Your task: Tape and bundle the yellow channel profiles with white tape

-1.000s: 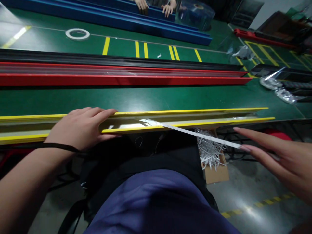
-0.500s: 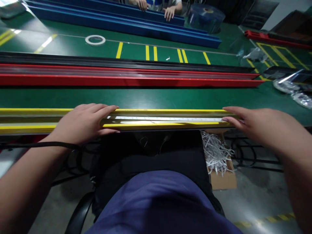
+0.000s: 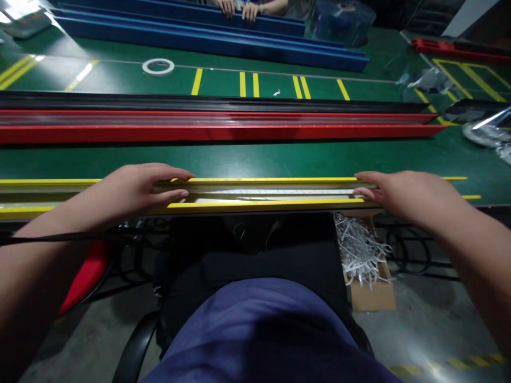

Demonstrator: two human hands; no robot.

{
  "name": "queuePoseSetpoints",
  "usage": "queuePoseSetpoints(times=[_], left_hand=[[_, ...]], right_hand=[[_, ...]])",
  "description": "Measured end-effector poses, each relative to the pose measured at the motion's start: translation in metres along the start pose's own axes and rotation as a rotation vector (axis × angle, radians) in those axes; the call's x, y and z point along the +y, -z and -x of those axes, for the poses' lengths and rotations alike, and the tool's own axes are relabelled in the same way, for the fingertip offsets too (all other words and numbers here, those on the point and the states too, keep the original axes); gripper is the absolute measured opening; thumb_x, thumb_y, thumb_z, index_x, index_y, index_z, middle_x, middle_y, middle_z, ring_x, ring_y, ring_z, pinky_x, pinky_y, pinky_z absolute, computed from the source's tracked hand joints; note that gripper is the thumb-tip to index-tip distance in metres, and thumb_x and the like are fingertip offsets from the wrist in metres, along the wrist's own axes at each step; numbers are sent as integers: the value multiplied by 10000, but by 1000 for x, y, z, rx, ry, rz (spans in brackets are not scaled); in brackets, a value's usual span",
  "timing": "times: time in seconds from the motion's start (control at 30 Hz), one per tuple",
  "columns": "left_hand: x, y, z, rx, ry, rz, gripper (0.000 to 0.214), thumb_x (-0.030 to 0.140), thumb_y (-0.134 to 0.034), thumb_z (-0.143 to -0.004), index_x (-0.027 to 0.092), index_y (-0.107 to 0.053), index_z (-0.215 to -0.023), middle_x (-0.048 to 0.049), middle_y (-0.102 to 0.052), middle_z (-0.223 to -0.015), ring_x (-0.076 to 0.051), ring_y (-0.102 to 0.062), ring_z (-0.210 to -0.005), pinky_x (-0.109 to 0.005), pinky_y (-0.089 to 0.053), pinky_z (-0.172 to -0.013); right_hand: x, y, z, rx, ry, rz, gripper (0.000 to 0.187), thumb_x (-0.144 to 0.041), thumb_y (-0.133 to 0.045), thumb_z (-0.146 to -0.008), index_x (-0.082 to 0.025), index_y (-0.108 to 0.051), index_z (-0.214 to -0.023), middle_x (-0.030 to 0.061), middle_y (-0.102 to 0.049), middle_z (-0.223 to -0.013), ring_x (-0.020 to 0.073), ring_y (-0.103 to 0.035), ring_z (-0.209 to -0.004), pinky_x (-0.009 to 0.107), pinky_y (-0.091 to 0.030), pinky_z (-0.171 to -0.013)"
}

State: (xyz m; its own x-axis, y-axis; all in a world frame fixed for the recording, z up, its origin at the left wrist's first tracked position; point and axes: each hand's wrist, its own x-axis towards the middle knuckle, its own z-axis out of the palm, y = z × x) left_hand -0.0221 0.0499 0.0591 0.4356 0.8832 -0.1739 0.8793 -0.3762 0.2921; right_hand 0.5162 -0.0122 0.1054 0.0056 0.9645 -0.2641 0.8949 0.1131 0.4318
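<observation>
A long yellow channel profile (image 3: 259, 204) lies along the near edge of the green table (image 3: 247, 157). A white strip (image 3: 271, 192) lies flat inside the channel between my hands. My left hand (image 3: 136, 189) rests over the channel, fingers stretched out along its rims and into it. On the right, my right hand (image 3: 399, 194) lies on the channel with its fingertips pressing the strip's right end down.
Behind the yellow channel lie a red profile (image 3: 223, 132), a black one (image 3: 199, 101) and blue ones (image 3: 207, 37). A white tape ring (image 3: 158, 66) sits on the table. Another person's hands (image 3: 238, 8) rest on the far blue profile. A cardboard box of white strip scraps (image 3: 365, 260) stands on the floor.
My right hand has brought the white strip from hanging off the table into the channel and now presses its end down. My left hand has stayed on the channel.
</observation>
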Motion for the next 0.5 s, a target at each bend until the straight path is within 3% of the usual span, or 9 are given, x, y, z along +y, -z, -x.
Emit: queuePoseSetpoints(times=[0.17,0.27,0.37,0.5], left_hand=[[2,17,-8,-120,8,-82,765,687,-459,-835,142,-736,-1294,-148,-749,-1234,-325,-708,-1080,-419,-543,-928],[1,24,-7,-170,46,-93,768,685,-428,-810,160,-731,-1282,-141,-745,-1232,-323,-706,-1090,-427,-543,-962],[-3,28,-5,-174,93,-115,759,680,-403,-789,201,-736,-1275,-134,-744,-1242,-325,-706,-1111,-416,-543,-977],[-7,29,-5,-216,117,-115,808,675,-409,-775,146,-726,-1297,-159,-739,-1245,-340,-705,-1125,-444,-537,-1027]], right_hand=[[-8,-5,-11,-18,-6,3,642,-686,-363,-1050,-311,-607,-1511,149,-757,-1034,351,-702,-849,398,-478,-692],[-12,-5,-14,-19,-23,6,655,-683,-344,-1053,-280,-617,-1491,156,-751,-1022,338,-700,-833,409,-488,-704],[-16,-3,-15,-50,-44,3,634,-673,-333,-1059,-254,-665,-1400,154,-742,-986,322,-689,-812,415,-486,-716],[-21,4,-20,-122,-64,-9,545,-595,-350,-1077,-217,-712,-1229,163,-728,-948,317,-679,-815,413,-462,-719]])
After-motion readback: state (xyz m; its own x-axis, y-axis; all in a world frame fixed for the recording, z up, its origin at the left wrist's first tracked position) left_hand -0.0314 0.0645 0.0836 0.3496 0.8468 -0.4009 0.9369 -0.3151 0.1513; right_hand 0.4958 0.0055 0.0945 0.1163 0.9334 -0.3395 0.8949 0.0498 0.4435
